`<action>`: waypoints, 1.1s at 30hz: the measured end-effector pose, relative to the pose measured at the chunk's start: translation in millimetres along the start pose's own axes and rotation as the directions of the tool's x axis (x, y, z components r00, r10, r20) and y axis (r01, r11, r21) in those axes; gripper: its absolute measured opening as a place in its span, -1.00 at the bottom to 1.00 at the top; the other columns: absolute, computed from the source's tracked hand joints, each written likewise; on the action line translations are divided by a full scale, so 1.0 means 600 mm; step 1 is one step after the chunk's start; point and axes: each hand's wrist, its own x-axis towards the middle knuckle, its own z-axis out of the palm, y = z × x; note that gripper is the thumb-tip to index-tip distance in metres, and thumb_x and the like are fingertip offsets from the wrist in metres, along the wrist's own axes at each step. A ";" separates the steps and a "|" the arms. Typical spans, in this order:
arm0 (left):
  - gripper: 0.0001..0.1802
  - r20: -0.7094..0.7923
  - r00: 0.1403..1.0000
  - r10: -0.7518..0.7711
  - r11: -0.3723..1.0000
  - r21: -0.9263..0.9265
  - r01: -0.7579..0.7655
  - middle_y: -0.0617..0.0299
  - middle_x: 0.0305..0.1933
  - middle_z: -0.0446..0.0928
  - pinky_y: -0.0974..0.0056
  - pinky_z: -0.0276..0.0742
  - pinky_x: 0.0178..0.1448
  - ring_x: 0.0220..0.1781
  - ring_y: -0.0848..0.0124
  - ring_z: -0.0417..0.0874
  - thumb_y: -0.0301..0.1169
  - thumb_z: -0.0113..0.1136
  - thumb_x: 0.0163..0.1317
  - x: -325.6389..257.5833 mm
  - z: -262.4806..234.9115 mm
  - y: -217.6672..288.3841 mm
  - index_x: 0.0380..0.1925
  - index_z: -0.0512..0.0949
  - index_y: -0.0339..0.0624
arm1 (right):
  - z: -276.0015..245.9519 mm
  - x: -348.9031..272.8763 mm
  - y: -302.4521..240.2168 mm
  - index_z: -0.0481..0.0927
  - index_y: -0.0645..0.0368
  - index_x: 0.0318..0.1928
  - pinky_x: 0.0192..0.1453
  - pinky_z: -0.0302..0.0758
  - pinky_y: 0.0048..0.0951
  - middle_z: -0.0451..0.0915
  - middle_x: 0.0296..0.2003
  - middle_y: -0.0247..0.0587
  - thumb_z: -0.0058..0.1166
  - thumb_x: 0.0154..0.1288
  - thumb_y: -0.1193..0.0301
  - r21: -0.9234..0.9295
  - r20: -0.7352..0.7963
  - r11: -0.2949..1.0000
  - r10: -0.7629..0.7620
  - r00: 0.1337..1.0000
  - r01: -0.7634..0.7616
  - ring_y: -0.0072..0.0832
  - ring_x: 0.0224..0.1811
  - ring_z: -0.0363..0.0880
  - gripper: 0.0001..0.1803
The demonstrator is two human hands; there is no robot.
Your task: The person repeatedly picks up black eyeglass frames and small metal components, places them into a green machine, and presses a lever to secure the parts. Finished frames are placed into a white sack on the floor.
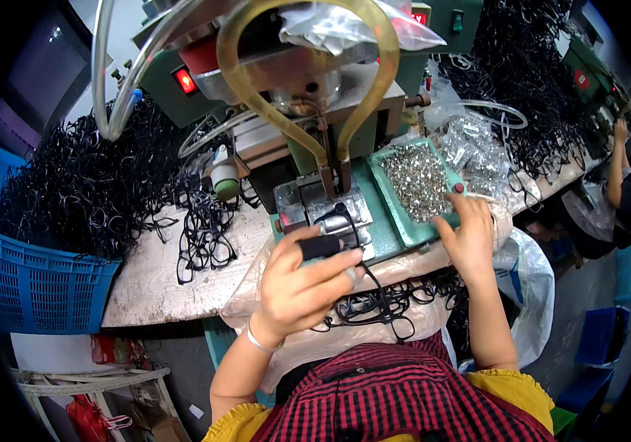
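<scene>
My left hand (pixel 301 283), with a black sleeve on one finger and a pale wrap on another, pinches a black eyeglass frame (pixel 374 276) at the metal fixture (pixel 308 202) of a green bench press. One end of the frame lies on the fixture under the press's narrow tip (pixel 335 177); the rest hangs toward my lap. My right hand (pixel 469 239) is open, fingers apart, at the right edge of a green tray (pixel 396 210) heaped with small shiny metal pieces (pixel 415 180). Its fingertips are close to a red button (pixel 459 188); I cannot tell whether they touch it.
A blue crate (pixel 50 280) piled with black frames (pixel 94 184) stands at left. More frames (pixel 209 232) lie beside the press and across my lap (pixel 396 302). Clear tubes (pixel 238 66) loop over the press. Plastic bags (pixel 474 151) lie beyond the tray; another person's arm (pixel 615 162) is at far right.
</scene>
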 end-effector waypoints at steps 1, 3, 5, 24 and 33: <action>-0.78 0.036 0.999 -0.033 0.999 -0.031 0.034 0.22 -0.14 0.70 -0.07 0.52 0.10 -0.29 0.26 0.64 -0.51 0.30 0.00 0.004 -0.002 0.004 -0.28 0.63 -0.07 | 0.021 -0.007 0.011 0.61 0.24 -0.16 0.08 0.44 -0.17 0.61 -0.25 -0.07 0.30 0.01 0.43 0.020 -0.029 0.999 -0.029 0.999 0.030 -0.11 -0.11 0.52 -0.67; -0.74 0.064 0.997 -0.053 0.998 -0.012 0.054 0.22 -0.14 0.70 -0.08 0.52 0.10 -0.29 0.27 0.63 -0.52 0.28 -0.05 0.014 -0.008 0.012 -0.28 0.64 -0.08 | 0.069 0.000 0.030 0.62 0.23 -0.23 0.05 0.44 -0.18 0.60 -0.30 -0.10 0.31 0.01 0.41 0.056 -0.108 0.994 -0.083 0.991 0.089 -0.13 -0.13 0.51 -0.72; -0.72 0.105 0.992 -0.077 0.997 -0.019 0.079 0.22 -0.14 0.70 -0.09 0.51 0.10 -0.29 0.26 0.63 -0.52 0.28 -0.09 0.016 -0.016 0.014 -0.28 0.64 -0.08 | 0.089 0.029 0.032 0.62 0.18 -0.34 -0.03 0.43 -0.19 0.59 -0.34 -0.15 0.29 0.04 0.41 0.121 -0.181 0.980 -0.136 0.974 0.159 -0.16 -0.16 0.51 -0.83; -0.68 -0.281 0.873 -0.399 0.846 0.255 0.469 0.04 0.01 0.62 0.14 0.50 0.12 -0.07 0.14 0.64 -0.47 0.26 0.11 -0.151 -0.034 0.046 -0.09 0.59 -0.25 | 0.121 0.146 0.139 0.69 0.18 -0.15 -0.07 0.51 -0.40 0.69 -0.24 -0.11 0.08 0.32 0.41 0.447 -0.019 0.874 0.220 0.975 -0.189 -0.34 -0.22 0.66 -0.81; -0.79 -0.760 0.043 -0.649 0.501 -0.384 0.776 0.14 -0.16 0.62 0.40 0.49 -0.10 -0.20 0.47 0.59 -0.47 0.04 0.39 -0.301 -0.168 -0.073 -0.06 0.51 -0.35 | 0.116 0.091 0.032 0.66 0.25 -0.15 -0.02 0.52 -0.51 0.69 -0.23 -0.23 0.15 0.23 0.59 0.542 -0.008 0.840 0.032 0.999 -0.023 -0.54 -0.20 0.64 -0.83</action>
